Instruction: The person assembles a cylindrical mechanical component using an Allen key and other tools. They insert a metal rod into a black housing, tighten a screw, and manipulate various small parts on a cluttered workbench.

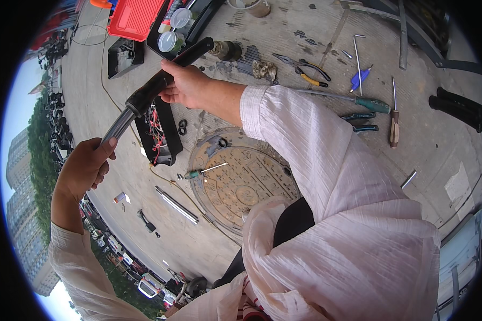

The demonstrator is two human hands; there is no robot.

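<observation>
A fork leg point(150, 92) with a black outer tube and a shiny chrome inner tube slants across the upper left, held off the ground between both hands. My left hand point(85, 165) wraps round the chrome end at the lower left. My right hand point(186, 84) grips the black tube near its upper part, thumb on top and fingers beneath. Below the fork leg, a black tray point(171, 139) of wires and small parts stands on the concrete. Black rings point(182, 127) lie beside the tray. A chrome tube point(177, 205) rests on the ground nearer me.
A round manhole cover point(246, 176) carries a green-handled screwdriver point(206, 170) and a ring point(222, 143). Pliers point(304, 68), a hex key point(358, 64) and a wooden-handled screwdriver point(394, 120) lie to the right. A red-lidded toolbox point(135, 20) stands at the far left; black parts point(459, 109) lie far right.
</observation>
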